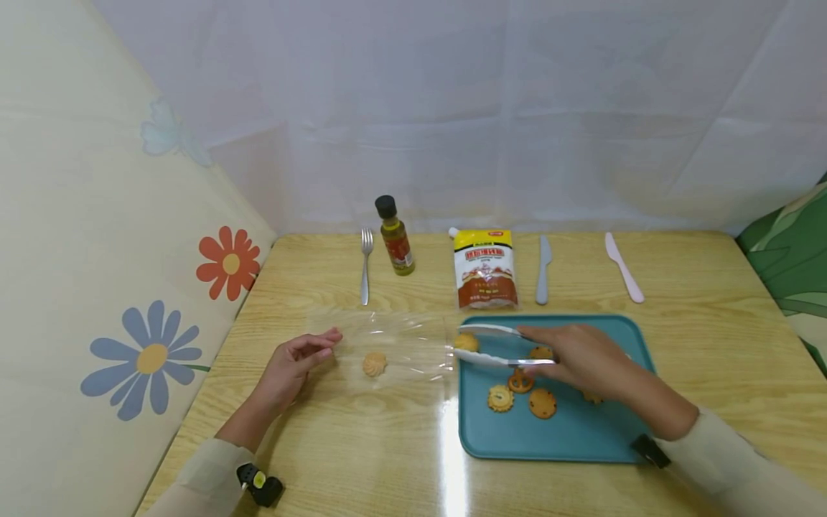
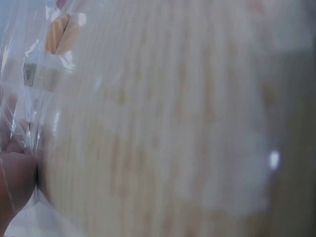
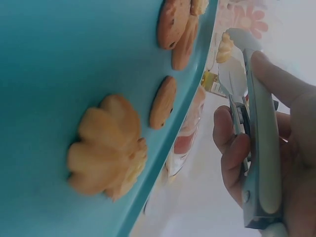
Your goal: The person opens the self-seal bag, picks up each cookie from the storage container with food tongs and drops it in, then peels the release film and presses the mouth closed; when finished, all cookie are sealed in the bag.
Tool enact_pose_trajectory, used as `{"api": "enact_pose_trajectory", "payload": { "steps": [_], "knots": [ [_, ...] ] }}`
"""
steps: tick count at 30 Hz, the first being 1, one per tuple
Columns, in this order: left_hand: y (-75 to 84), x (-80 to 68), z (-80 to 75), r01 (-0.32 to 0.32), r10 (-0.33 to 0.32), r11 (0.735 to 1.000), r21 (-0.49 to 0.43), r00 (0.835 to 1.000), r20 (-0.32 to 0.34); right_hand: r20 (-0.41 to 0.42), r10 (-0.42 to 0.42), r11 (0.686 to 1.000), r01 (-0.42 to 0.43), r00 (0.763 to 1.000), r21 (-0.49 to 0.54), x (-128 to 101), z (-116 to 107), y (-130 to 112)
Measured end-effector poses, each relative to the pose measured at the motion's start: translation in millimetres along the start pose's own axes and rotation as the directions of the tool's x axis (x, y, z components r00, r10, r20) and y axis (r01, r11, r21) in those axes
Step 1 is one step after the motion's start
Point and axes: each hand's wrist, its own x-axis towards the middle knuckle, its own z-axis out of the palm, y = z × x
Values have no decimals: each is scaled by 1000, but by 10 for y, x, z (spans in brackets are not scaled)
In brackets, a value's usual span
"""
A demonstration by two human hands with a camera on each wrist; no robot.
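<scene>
My right hand [image 1: 581, 355] grips a pair of metal tongs [image 3: 266, 143] over the teal tray. Between the tong tips sits a round golden cookie [image 1: 466, 343], close to the mouth end of a clear plastic bag [image 1: 413, 337]. That bag lies flat on the table with a swirled cookie [image 1: 374, 363] inside it, also seen through the film in the left wrist view. At the bag's left end, my left hand [image 1: 293, 366] pinches the film between thumb and fingers. In the left wrist view the thumb [image 2: 17, 177] shows against the film.
The teal tray [image 1: 549, 441] holds several cookies, among them a pretzel-shaped one [image 1: 520, 382] and a flower-shaped one [image 3: 101, 148]. Along the back stand or lie a fork [image 1: 365, 266], a bottle [image 1: 396, 240], a pouch [image 1: 484, 269], a grey knife [image 1: 543, 271] and a pink knife [image 1: 624, 268].
</scene>
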Motion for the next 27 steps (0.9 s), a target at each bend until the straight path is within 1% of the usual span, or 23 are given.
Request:
{"api": "enact_pose_trajectory", "payload": {
  "steps": [8, 16, 27],
  "knots": [
    [15, -1, 5, 5, -5, 1000, -7, 1000, 0, 34, -39, 999, 39, 999, 16, 146, 1, -96],
    [14, 2, 6, 2, -2, 1000, -15, 1000, 2, 69, -62, 998, 60, 996, 32, 313, 31, -214],
    [19, -6, 5, -1, 1, 1000, -23, 1000, 7, 85, -94, 995, 92, 992, 31, 504, 142, -369]
  ]
}}
